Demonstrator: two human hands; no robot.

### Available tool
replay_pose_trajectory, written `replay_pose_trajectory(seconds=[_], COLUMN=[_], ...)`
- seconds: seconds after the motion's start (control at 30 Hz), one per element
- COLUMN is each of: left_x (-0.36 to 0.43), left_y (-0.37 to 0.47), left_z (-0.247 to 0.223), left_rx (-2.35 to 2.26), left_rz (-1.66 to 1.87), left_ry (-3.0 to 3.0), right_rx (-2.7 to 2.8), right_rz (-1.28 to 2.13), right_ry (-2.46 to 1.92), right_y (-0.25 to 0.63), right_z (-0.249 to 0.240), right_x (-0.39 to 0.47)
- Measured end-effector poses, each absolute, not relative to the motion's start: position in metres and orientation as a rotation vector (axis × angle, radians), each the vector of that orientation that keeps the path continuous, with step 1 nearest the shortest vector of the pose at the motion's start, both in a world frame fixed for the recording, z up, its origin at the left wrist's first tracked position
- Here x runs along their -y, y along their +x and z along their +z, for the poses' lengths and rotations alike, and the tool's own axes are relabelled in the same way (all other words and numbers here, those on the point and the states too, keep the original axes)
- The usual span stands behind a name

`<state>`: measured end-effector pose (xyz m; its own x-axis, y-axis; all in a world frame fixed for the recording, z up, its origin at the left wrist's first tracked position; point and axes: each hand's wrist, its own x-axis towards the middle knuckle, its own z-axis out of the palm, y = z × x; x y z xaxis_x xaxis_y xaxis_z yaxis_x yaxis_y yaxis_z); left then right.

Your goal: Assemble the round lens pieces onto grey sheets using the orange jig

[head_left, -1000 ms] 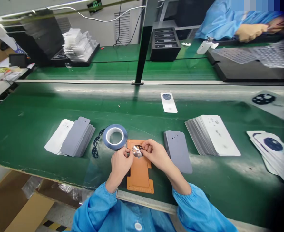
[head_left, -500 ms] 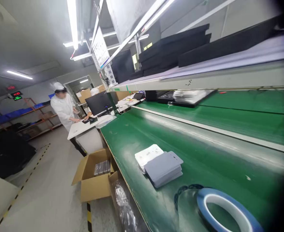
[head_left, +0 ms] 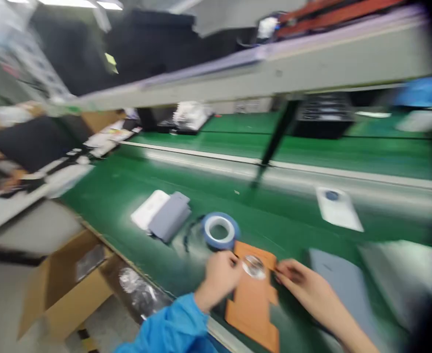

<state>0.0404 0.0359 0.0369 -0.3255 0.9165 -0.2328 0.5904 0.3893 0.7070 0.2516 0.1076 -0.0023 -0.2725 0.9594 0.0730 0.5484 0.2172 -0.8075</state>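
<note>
green bench (head_left: pixel 135 196): disc (head_left: pixel 253 266) between hands

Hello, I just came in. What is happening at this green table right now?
A person in a blue sleeve works at the green bench. The left hand and the right hand hold a small shiny round piece between them, over an orange plate. A roll of blue tape lies just behind it, and a stack of grey cards is further left. The picture is blurred, so the exact grip is unclear.
</note>
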Motion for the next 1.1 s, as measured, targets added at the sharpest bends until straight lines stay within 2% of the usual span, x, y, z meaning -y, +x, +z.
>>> replay_pose_trajectory(seconds=[0.07,0.23,0.37,0.57,0.8,1.0,1.1], left_x=[-0.044,-0.051,-0.044,-0.046,-0.046,-0.046,-0.048], left_y=[0.039,0.033,0.030,0.032,0.032,0.029,0.027], left_z=[0.029,0.006,0.008,0.010,0.013,0.012,0.010], left_rx=[-1.976,-1.897,-1.908,-1.950,-1.941,-1.924,-1.908], left_rz=[0.630,0.562,0.534,0.517,0.549,0.581,0.591], left_ry=[1.312,1.386,1.418,1.432,1.378,1.406,1.421], right_rx=[1.867,1.943,2.139,2.159,1.929,1.512,1.457], right_rz=[0.929,0.491,0.667,0.839,0.661,0.921,1.022], right_ry=[-1.469,-1.758,-1.820,-1.885,-1.908,-1.587,-1.476], right_y=[0.295,0.370,0.391,0.385,0.380,0.354,0.316], right_z=[0.008,0.038,0.041,0.033,0.047,0.087,0.089], right_x=[-0.104,-0.118,-0.128,-0.146,-0.147,-0.120,-0.102])
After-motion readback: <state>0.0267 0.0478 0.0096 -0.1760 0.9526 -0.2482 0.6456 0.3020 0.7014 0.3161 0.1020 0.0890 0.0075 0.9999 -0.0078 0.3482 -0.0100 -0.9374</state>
